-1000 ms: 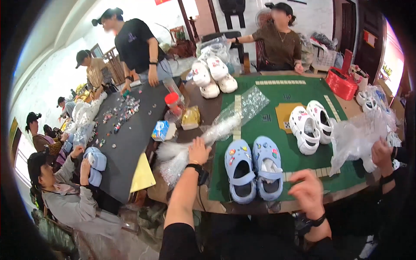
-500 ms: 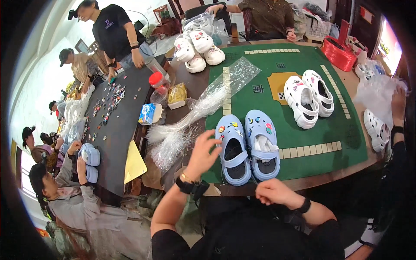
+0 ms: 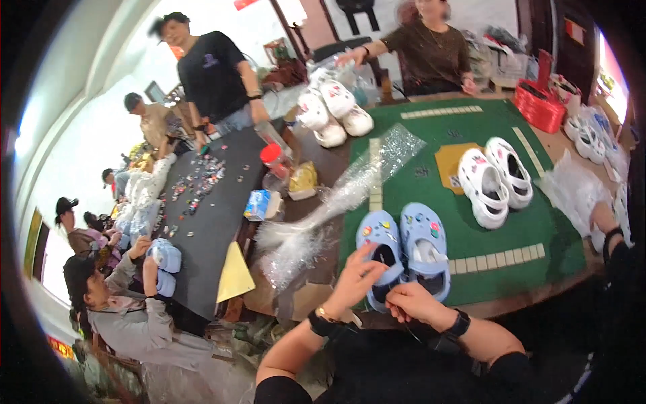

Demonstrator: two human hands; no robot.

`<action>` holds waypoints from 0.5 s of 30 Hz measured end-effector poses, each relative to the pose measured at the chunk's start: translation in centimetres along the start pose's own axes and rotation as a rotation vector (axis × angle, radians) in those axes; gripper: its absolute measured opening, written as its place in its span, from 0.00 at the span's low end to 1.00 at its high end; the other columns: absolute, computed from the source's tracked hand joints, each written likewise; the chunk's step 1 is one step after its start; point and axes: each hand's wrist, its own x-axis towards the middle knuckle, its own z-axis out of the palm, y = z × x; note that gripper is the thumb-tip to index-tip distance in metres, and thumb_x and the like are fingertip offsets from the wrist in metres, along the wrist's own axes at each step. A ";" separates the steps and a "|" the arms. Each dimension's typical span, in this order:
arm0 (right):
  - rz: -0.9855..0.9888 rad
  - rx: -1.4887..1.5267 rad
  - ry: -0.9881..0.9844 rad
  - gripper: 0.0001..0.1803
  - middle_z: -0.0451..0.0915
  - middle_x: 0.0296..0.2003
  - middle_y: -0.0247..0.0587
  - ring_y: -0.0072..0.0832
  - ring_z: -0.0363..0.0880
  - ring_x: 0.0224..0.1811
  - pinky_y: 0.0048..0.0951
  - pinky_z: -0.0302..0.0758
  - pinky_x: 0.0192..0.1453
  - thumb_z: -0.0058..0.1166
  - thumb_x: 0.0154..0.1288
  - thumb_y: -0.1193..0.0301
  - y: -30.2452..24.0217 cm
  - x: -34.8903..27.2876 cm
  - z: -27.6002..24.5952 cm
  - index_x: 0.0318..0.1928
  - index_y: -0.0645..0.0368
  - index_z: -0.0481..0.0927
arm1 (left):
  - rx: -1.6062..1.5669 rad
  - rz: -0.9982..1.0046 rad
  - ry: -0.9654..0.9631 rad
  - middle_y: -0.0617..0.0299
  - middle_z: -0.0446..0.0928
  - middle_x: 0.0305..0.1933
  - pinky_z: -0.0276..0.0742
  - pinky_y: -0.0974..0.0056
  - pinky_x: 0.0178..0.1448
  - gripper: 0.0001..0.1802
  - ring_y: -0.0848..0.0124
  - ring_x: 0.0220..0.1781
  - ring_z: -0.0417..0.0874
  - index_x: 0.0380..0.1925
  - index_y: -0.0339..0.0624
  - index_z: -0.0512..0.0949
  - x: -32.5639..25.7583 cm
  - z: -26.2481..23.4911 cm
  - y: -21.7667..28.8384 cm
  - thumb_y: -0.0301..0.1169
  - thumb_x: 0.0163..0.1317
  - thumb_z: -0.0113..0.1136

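A pair of light blue clogs with colourful charms stands at the near edge of the green mat, toes pointing away. My left hand (image 3: 353,283) is at the left blue clog (image 3: 378,229), its fingers apart and reaching over the outer side by the strap. My right hand (image 3: 420,304) is closed just in front of the heels, fingertips pinched together. A thin dark line hangs below it; what the fingers hold is too small to make out. The right blue clog (image 3: 424,225) has white stuffing inside.
Beyond stand white clogs (image 3: 483,188) on the green mat (image 3: 377,195), among rows of pale tiles. Clear plastic bags (image 3: 323,209) lie to the left, near a red-lidded jar (image 3: 272,156). More white clogs (image 3: 330,111) sit farther back. Co-workers work around a dark table (image 3: 202,256).
My left hand has come down to the left blue clog. My right hand has moved in against the heels. The view has shifted, so the scene sits lower and farther right.
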 end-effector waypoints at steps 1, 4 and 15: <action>-0.043 -0.039 -0.009 0.15 0.78 0.20 0.34 0.19 0.75 0.17 0.21 0.68 0.19 0.48 0.70 0.65 -0.3 -0.3 -0.1 0.32 0.64 0.80 | -0.030 0.017 0.032 0.50 0.70 0.67 0.61 0.57 0.71 0.09 0.58 0.69 0.68 0.40 0.43 0.85 0.0 0.3 0.0 0.32 0.65 0.59; -0.071 -0.090 0.045 0.16 0.79 0.21 0.35 0.19 0.75 0.18 0.20 0.69 0.21 0.49 0.70 0.64 0.1 -1.2 -0.5 0.33 0.64 0.82 | -0.109 -0.011 0.074 0.56 0.76 0.60 0.68 0.61 0.65 0.06 0.63 0.61 0.75 0.36 0.39 0.83 0.3 1.0 0.6 0.30 0.63 0.62; -0.499 -0.751 0.542 0.07 0.81 0.31 0.47 0.45 0.79 0.40 0.38 0.76 0.44 0.54 0.61 0.73 2.1 -10.2 -7.8 0.31 0.62 0.83 | -0.704 -0.193 0.416 0.58 0.80 0.43 0.73 0.69 0.50 0.08 0.76 0.41 0.79 0.38 0.33 0.78 2.4 -2.5 3.4 0.26 0.70 0.52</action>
